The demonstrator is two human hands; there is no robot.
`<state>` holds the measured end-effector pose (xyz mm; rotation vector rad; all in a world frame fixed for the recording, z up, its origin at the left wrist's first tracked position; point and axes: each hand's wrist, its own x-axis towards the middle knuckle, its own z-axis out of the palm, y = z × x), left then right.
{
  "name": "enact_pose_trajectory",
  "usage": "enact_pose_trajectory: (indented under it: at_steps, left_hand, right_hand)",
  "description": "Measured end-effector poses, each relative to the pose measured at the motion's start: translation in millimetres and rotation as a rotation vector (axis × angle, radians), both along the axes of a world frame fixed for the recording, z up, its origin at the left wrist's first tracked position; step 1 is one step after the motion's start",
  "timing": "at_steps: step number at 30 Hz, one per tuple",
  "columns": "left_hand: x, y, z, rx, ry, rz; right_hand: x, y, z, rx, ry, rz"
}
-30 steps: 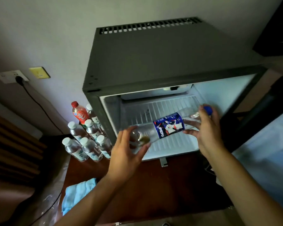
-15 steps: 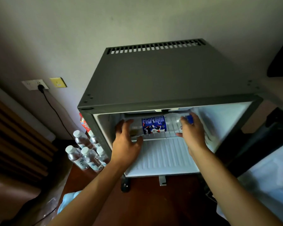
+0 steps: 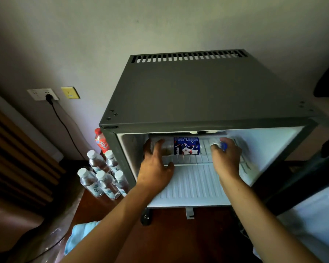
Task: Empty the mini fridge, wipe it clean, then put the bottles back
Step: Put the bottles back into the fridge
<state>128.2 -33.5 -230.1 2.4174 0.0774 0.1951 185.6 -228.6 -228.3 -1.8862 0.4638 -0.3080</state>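
Putting the bottles back, judging by the wiped-looking interior and the load in hand. Pepsi bottle lying on its side across the upper shelf of the mini fridge, deep inside, cap end to the right. Left hand cupped loosely at the bottle's base, fingers spread and curved against it, thumb down at the shelf's front edge; more steadying than gripping, by the look of it. Right hand curled round the neck beside the blue cap, holding it. Outside, on the floor left of the fridge: five water bottles standing in a cluster, with a red bottle behind them against the fridge wall. Blue cloth lying on the floor nearer the camera. Next, probably: letting go once the bottle sits steady, since a round bottle on its side may roll on the ribbed shelf, then reaching left for the standing ones. Plenty left to load.
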Motion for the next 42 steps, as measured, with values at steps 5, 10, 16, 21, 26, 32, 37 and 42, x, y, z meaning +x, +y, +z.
enact_pose_trajectory:
  at_steps: [5, 10, 16, 21, 26, 32, 37, 42]
  left_hand:
    - [-32, 6, -7, -0.041, -0.107, -0.047]
    - [-75, 28, -30, -0.103, -0.144, -0.079]
    - [-94, 93, -52, -0.145, 0.000, 0.026]
    - [-102, 145, -64, -0.090, 0.070, 0.124]
    - [-103, 190, -83, -0.092, 0.179, 0.180]
    - [-96, 224, -96, -0.055, 0.233, 0.105]
    - [-82, 235, -103, 0.025, 0.270, 0.047]
    - [-77, 238, -108, 0.084, 0.314, -0.019]
  right_hand:
    - [-35, 19, -8, -0.137, -0.154, -0.030]
    - [-85, 59, -31, -0.287, -0.155, 0.165]
    - [-114, 116, -53, -0.290, -0.070, 0.320]
    - [-134, 167, -70, -0.359, 0.087, 0.562]
    - [-147, 218, -83, -0.356, 0.135, 0.692]
    - [-110, 274, -76, -0.599, 0.102, 0.665]
    - [-76, 298, -74, -0.808, 0.251, 0.652]
    - [-65, 304, -87, -0.933, 0.335, 0.675]
